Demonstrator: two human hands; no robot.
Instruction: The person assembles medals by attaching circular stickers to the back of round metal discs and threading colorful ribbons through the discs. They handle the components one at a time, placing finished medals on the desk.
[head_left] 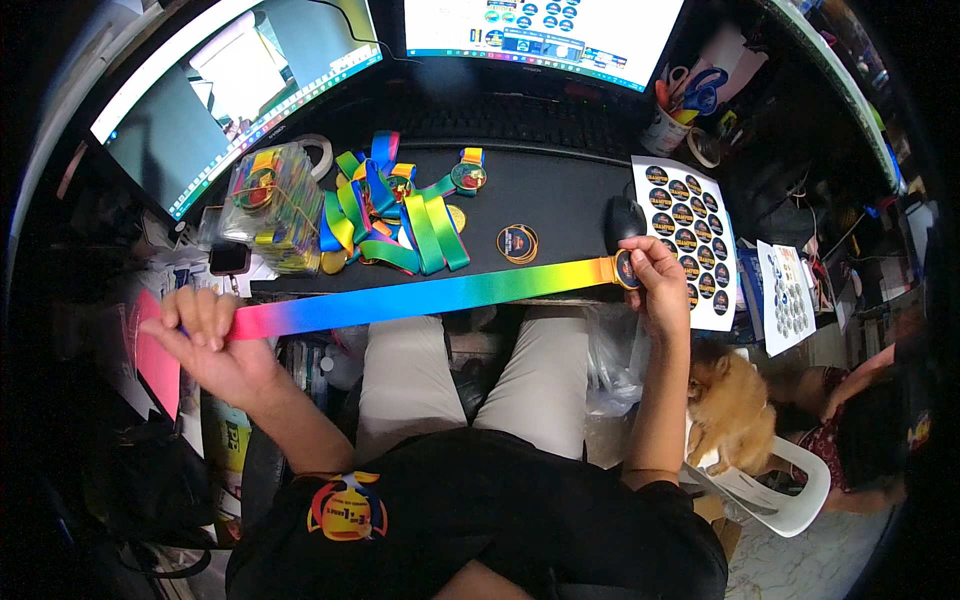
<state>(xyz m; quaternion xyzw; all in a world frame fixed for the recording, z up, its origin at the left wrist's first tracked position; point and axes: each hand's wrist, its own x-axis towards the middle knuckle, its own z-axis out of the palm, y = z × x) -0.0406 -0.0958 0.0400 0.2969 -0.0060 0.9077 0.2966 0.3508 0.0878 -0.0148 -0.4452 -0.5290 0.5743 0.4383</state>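
Observation:
A rainbow ribbon (420, 297) is stretched taut across my lap, in front of the black desk. My left hand (205, 335) grips its red end at the left. My right hand (655, 275) pinches the orange end, where a round medal (627, 269) with a dark sticker hangs. On the desk behind lies a pile of finished medals with rainbow ribbons (395, 215), and a clear bag of more medals (268, 205) stands to its left. A loose round sticker (517, 243) lies on the desk mat.
A white sheet of round dark stickers (685, 235) lies at the right of the desk beside a black mouse (622, 218). Two monitors (230, 90) and a keyboard (520, 120) stand behind. A cup of scissors (668, 125) is at back right. A small dog (735, 405) and another person (860, 430) are at right.

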